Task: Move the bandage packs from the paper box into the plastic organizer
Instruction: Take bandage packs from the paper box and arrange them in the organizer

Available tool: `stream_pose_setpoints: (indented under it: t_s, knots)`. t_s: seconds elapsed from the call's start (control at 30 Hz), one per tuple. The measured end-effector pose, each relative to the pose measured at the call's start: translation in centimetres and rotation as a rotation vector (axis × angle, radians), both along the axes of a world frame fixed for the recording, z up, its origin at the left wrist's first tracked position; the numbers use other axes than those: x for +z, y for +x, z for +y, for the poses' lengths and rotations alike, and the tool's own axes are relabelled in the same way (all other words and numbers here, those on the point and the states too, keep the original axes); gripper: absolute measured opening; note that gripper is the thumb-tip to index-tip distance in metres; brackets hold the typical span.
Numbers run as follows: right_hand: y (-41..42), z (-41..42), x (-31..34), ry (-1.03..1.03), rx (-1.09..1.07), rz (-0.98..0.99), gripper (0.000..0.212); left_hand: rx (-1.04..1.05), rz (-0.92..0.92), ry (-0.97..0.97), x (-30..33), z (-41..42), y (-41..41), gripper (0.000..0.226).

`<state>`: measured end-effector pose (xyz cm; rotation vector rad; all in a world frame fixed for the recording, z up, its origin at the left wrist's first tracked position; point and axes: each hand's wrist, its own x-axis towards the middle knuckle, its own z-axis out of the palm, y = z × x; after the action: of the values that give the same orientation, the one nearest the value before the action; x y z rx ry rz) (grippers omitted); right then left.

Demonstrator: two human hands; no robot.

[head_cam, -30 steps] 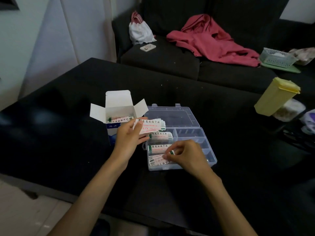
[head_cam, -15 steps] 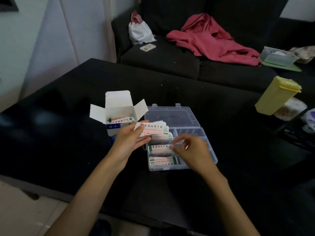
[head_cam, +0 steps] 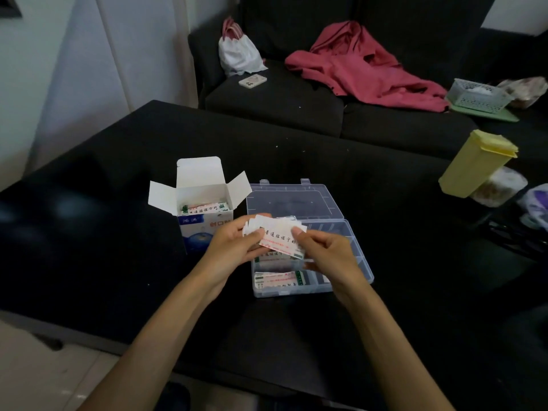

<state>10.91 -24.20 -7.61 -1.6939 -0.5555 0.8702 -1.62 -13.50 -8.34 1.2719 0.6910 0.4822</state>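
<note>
A: What is the left hand [head_cam: 234, 247] doing?

B: It is gripping a fanned stack [head_cam: 268, 228] of packs just above the organizer [head_cam: 353, 256], thumb curled over the top. The right hand [head_cam: 323, 253] is pinching the front pack [head_cam: 281, 243] at its right end, thumb and forefinger clamped on it.

A: So one pack is being peeled off?

B: That is how I am reading it. More packs are sitting in the box [head_cam: 204, 209], just left of the organizer, and some are already lying in the near-left compartments.

A: How should the peel go?

B: Sliding the front pack sideways, I'd say, while the left thumb is pressing the rest down, so that no second pack is coming along. Then laying it flat, lengthwise, in a compartment.

A: Which compartment?

B: I cannot tell; the hands are covering the middle ones. The right-hand ones are looking empty.

A: Any risk?

B: The fan is looking loose; slackening the left grip could be spilling packs onto the table [head_cam: 118, 232].
</note>
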Motion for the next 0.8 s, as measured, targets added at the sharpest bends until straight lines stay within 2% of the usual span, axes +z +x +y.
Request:
stream_pose_setpoints:
  t_s: [0.1,0.17,0.23,0.37,0.43,0.57,0.7,0.8]
  knots:
    - [-0.1,0.2,0.1,0.024,-0.001,0.119,0.02,0.039,-0.032,0.001,0.0,0.2,-0.1,0.024]
    - [0.0,0.2,0.2,0.03,-0.022,0.122,0.025,0.041,-0.037,0.003,0.0,0.1,-0.1,0.024]
    - [0.5,-0.1,0.2,-0.001,-0.024,0.085,0.021,0.07,-0.044,0.007,0.1,0.0,0.0,0.024]
    - [1.9,-1.4,0.3,-0.229,0.156,-0.175,0.006,0.224,-0.062,0.022,0.6,0.5,-0.1,0.023]
    - [1.8,-1.5,-0.1,-0.308,0.236,-0.305,0.006,0.259,-0.079,0.009,0.9,0.7,-0.1,0.023]
    - [0.9,-0.7,-1.2,-0.371,0.224,-0.629,0.008,0.238,-0.06,0.016,1.0,0.5,-0.1,0.023]
    - [0.9,-0.6,-1.1,-0.298,0.135,-0.622,0.014,0.226,-0.046,0.02,0.9,0.5,-0.1,0.022]
    - [0.9,-0.8,-1.2,-0.317,0.154,-0.606,0.016,0.219,-0.034,0.014,0.9,0.6,-0.2,0.022]
